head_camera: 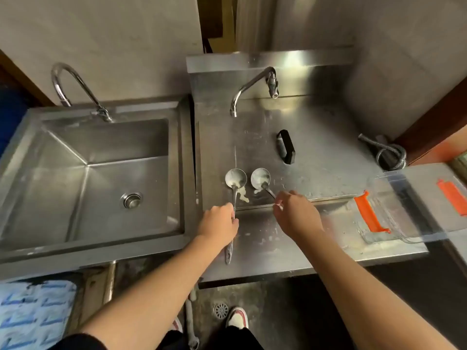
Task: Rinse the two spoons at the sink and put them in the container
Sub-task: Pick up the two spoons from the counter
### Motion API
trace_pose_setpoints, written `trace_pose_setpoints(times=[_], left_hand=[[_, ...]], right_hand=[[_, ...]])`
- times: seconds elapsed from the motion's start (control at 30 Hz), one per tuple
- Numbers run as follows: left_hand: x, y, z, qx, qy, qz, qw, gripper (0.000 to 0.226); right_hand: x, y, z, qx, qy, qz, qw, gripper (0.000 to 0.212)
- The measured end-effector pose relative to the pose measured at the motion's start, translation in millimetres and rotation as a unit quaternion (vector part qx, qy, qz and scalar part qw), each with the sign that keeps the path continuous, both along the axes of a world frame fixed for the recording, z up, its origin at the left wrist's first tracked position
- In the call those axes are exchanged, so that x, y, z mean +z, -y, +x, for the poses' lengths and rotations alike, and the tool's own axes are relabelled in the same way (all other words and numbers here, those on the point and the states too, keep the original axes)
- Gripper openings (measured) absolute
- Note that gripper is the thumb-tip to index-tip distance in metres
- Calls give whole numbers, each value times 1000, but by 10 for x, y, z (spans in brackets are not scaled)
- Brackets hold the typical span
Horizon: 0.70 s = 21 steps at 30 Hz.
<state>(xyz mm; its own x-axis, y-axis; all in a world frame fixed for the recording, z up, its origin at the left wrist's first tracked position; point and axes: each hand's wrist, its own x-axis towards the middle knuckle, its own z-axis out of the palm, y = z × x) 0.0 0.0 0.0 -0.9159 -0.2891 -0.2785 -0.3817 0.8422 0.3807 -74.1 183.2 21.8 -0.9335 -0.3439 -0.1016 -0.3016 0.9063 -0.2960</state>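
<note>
Two steel spoons smeared with white residue lie side by side on the steel counter. My left hand (pixel 219 222) is closed around the handle of the left spoon (pixel 235 178), whose bowl rests on the counter. My right hand (pixel 295 214) pinches the handle of the right spoon (pixel 260 177), with most of that handle hidden under my fingers. The steel sink (pixel 88 173) with its drain is to the left. A clear plastic container (pixel 394 213) with orange latches sits at the right edge of the counter.
A curved tap (pixel 75 89) stands behind the sink and a second tap (pixel 252 89) reaches over the counter (pixel 316 152). A black handle-like object (pixel 286 146) lies behind the spoons. A coiled hose (pixel 389 155) sits at the back right. White spills dot the counter.
</note>
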Motion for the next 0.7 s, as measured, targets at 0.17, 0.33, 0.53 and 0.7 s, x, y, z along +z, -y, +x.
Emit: trace_pose_setpoints(times=[0.17, 0.33, 0.53, 0.7], left_hand=[[-138, -22, -74, 39, -11, 27, 999, 10], [-205, -15, -139, 89, -36, 94, 991, 2], [-263, -12, -140, 129, -41, 156, 978, 12], [-201, 51, -79, 151, -44, 214, 964, 25]], right_hand=[[-182, -29, -156, -55, 42, -8, 998, 17], [-332, -48, -242, -89, 58, -43, 993, 10], [-471, -29, -249, -120, 77, -61, 988, 7], [-539, -54, -234, -181, 120, -146, 965, 17]])
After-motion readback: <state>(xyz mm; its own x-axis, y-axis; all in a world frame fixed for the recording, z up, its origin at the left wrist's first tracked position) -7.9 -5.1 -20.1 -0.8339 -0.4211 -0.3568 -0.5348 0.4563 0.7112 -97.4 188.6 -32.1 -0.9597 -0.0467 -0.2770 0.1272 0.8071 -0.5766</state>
